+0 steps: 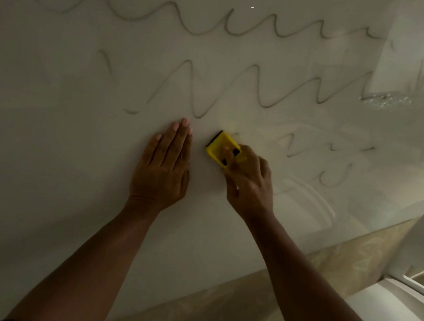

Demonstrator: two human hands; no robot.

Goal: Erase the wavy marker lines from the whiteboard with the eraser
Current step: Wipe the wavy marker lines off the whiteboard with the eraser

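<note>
Head view: yellow eraser (221, 149) pressed w/ dark pad to whiteboard (40, 162), just below middle wavy line (243, 90), at left end of half-wiped bottom line (326, 161). Right hand (247, 182) fingers wrapped on eraser, prob. for wiping pressure. Left hand (165, 164) flat, fingers straight & together, holds nothing; likely bracing. Top line (199, 18) untouched.

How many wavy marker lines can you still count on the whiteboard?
3: the top line across the upper whiteboard; the middle line, broken at its left; the bottom line, only remnants right of the eraser. Glare may hide faint traces.
</note>
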